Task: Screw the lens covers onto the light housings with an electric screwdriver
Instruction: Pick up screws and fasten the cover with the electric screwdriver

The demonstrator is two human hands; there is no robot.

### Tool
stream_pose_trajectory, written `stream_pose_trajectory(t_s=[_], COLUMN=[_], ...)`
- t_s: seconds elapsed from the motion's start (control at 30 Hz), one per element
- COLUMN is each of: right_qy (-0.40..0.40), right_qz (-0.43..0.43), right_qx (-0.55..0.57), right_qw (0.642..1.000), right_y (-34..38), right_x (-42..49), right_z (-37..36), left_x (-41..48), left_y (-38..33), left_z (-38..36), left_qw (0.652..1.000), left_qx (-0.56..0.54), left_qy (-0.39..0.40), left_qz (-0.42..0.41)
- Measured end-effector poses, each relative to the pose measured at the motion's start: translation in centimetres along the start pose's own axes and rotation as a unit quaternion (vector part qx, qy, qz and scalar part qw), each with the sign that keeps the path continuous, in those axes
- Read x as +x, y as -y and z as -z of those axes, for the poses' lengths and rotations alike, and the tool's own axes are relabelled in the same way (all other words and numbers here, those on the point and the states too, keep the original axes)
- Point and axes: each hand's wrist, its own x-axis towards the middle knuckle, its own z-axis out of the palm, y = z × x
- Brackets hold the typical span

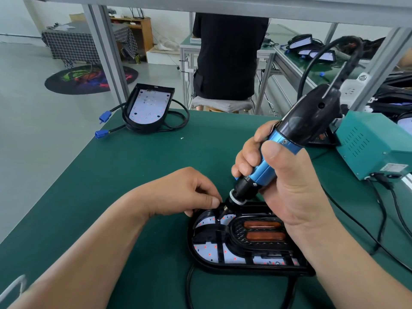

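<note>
A black light housing with a white LED board lies on the green mat close to me. A black lens cover with two amber strips sits inside it. My right hand grips a blue and black electric screwdriver, tilted, its bit tip touching the board near the housing's far left corner. My left hand rests at that corner, thumb and fingers pinched together beside the bit; what they hold is hidden. A second housing without a cover lies at the table's far left.
A teal power box stands at the right with cables trailing over the mat. Two blue connectors hang by the far housing. A tiny screw lies loose. A person in black sits beyond the table. More housings lie on the right bench.
</note>
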Motion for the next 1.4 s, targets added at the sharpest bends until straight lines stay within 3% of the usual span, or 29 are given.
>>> stream_pose_trajectory(t_s=[0.23, 0.47, 0.67, 0.9, 1.0, 1.1, 1.2, 1.4], right_qy=[-0.001, -0.144, -0.290, -0.387, -0.418, -0.439, -0.457, -0.477], right_qz=[0.030, 0.095, 0.125, 0.164, 0.185, 0.209, 0.224, 0.218], right_qx=[0.001, 0.102, 0.160, 0.221, 0.226, 0.245, 0.250, 0.253], right_qw=[1.000, 0.980, 0.935, 0.880, 0.860, 0.839, 0.824, 0.813], right_y=[-0.3, 1.2, 2.5, 2.9, 3.5, 4.3, 4.7, 4.5], right_x=[-0.2, -0.5, -0.4, -0.7, -1.1, -1.6, -2.0, -2.2], right_z=[0.6, 3.3, 7.2, 10.3, 11.5, 12.6, 13.6, 14.6], left_x=[-0.1, -0.4, 0.1, 2.7, 4.2, 5.8, 8.3, 12.6], left_y=[-0.3, -0.6, -0.6, -1.6, -2.4, -3.7, -5.6, -9.1], left_z=[-0.2, -0.5, -1.0, -3.3, -4.4, -4.9, -5.2, -7.5], left_qw=[1.000, 1.000, 1.000, 0.985, 0.978, 0.969, 0.949, 0.897], left_qx=[0.013, 0.009, 0.005, 0.013, 0.034, 0.113, 0.252, 0.427], left_qy=[-0.003, -0.006, 0.002, -0.163, -0.187, -0.182, -0.123, 0.001], left_qz=[0.004, -0.003, -0.004, -0.049, -0.082, -0.119, -0.146, -0.112])
